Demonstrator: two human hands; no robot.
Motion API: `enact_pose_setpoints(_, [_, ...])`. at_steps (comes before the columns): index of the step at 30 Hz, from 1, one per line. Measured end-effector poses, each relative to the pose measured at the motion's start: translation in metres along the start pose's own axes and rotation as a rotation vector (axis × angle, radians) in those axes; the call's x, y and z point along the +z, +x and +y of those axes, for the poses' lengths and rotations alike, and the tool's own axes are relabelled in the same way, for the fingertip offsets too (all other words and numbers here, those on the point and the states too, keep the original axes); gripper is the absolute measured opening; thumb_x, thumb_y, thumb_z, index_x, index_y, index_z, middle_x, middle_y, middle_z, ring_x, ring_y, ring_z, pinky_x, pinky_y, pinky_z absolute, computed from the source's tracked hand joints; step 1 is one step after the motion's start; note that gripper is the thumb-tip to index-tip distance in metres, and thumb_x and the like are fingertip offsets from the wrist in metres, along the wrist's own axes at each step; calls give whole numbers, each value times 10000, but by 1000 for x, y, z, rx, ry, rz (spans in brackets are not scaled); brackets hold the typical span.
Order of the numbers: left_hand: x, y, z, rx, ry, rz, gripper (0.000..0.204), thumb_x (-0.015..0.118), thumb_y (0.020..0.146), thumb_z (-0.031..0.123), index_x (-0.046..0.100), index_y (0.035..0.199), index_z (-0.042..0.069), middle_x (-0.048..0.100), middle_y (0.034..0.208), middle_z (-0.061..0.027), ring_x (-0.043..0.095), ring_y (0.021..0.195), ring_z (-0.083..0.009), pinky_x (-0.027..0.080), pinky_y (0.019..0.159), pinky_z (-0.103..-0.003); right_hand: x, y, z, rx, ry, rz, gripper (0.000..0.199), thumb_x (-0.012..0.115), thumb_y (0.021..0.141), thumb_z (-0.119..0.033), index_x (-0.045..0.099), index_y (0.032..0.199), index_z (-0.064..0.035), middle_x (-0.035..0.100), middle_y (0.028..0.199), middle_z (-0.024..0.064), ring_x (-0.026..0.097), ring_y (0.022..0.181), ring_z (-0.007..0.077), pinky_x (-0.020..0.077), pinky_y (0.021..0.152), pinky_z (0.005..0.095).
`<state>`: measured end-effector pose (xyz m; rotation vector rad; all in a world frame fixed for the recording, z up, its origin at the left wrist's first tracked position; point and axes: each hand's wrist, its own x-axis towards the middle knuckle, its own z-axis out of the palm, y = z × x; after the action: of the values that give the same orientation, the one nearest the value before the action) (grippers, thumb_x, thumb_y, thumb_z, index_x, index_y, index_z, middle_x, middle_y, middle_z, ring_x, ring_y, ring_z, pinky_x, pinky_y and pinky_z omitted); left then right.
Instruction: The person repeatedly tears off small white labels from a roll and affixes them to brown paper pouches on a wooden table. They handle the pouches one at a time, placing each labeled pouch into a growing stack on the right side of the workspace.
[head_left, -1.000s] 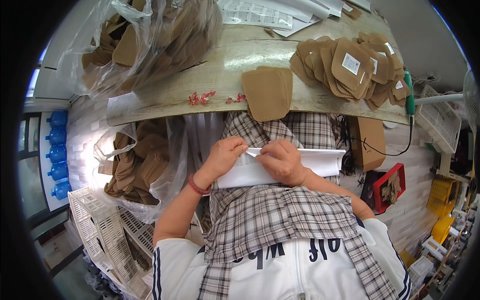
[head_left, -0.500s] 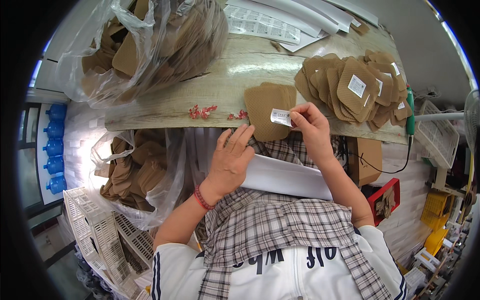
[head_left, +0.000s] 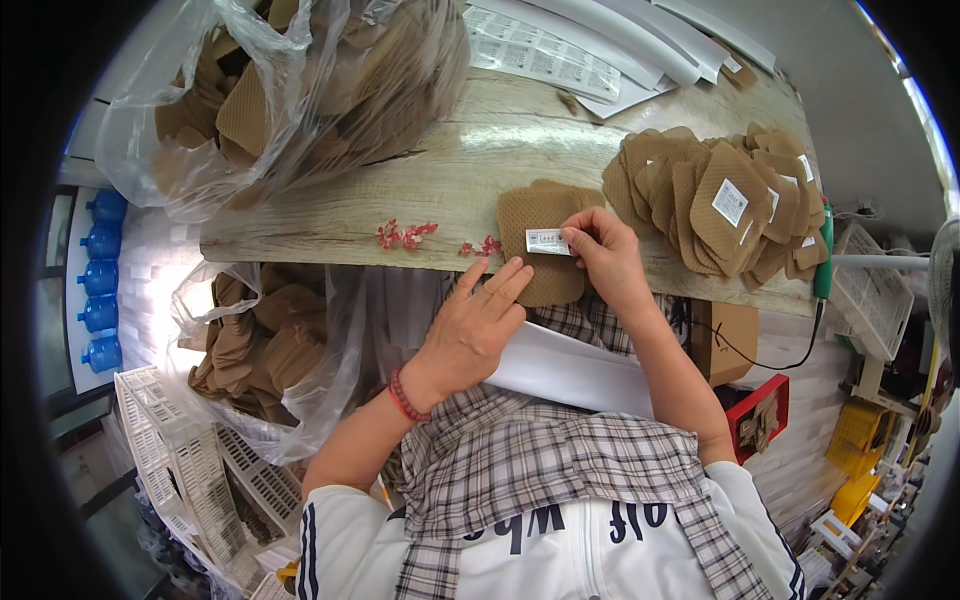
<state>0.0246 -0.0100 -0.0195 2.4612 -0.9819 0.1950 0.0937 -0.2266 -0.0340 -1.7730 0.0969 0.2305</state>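
Note:
A small white printed label [head_left: 545, 242] is pinched at its right end between the thumb and forefinger of my right hand [head_left: 612, 258]. It lies over a brown textured fabric pad [head_left: 552, 287] with rounded corners, at the table's front edge. Whether the label is stuck down I cannot tell. More pads show beneath that one. My left hand [head_left: 470, 325] has its fingers stretched out, the tips by the pad's lower left side; it holds nothing. A pile of similar pads [head_left: 690, 190], several with white labels, lies to the right.
Red scraps [head_left: 407, 235] lie left of the pad. Plastic bags of brown pads stand on the table [head_left: 330, 110] and below it [head_left: 270, 345]. Label sheets [head_left: 545, 55] lie at the back. A green-handled tool [head_left: 824, 250] hangs at the right edge. White paper [head_left: 575, 365] crosses my lap.
My right hand has brought the label left and lower over the pad, and the label now looks flatter. My left hand has shifted slightly right. The whole view has tilted a little.

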Motion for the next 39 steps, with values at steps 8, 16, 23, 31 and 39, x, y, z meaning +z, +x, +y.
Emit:
enact_pose_setpoints(8, [0, 0, 0, 0, 10, 0, 54, 595, 783, -20, 575, 792, 29, 564, 1388, -169, 488, 1376, -293, 355, 1147, -529, 1, 0, -1, 10, -24, -1, 84, 662, 948, -90, 657, 920, -11, 599, 740, -14, 527, 664, 51, 439, 580, 224])
enact_pose_setpoints(16, [2, 1, 0, 5, 11, 20, 60, 596, 773, -27, 573, 792, 26, 553, 1390, -179, 496, 1361, -291, 353, 1149, -531, 6, -2, 2, -77, -106, 71, 88, 677, 914, -66, 661, 909, 21, 670, 753, 81, 608, 683, 135, 498, 640, 302])
enact_pose_setpoints(23, [-6, 8, 3, -28, -48, -7, 55, 586, 794, -21, 547, 786, 18, 403, 1534, -225, 493, 1335, -297, 361, 1119, -526, 8, -6, -4, -90, -191, 101, 84, 683, 910, -75, 665, 914, 7, 697, 787, 115, 653, 713, 190, 513, 676, 327])
enact_pose_setpoints(31, [-4, 8, 2, -15, -9, -33, 54, 602, 801, -3, 555, 791, 22, 457, 1493, -200, 496, 1334, -318, 346, 1111, -531, 10, -7, -4, -123, -181, 129, 89, 688, 909, -79, 663, 912, 6, 702, 785, 117, 665, 704, 192, 519, 666, 326])
enact_pose_setpoints(39, [-2, 7, 2, -8, 25, -38, 24, 606, 808, 24, 588, 812, 40, 539, 1422, -153, 498, 1334, -298, 313, 1136, -520, 12, -8, 0, -174, -189, 153, 90, 689, 909, -80, 660, 904, 5, 699, 774, 118, 671, 691, 199, 523, 649, 335])
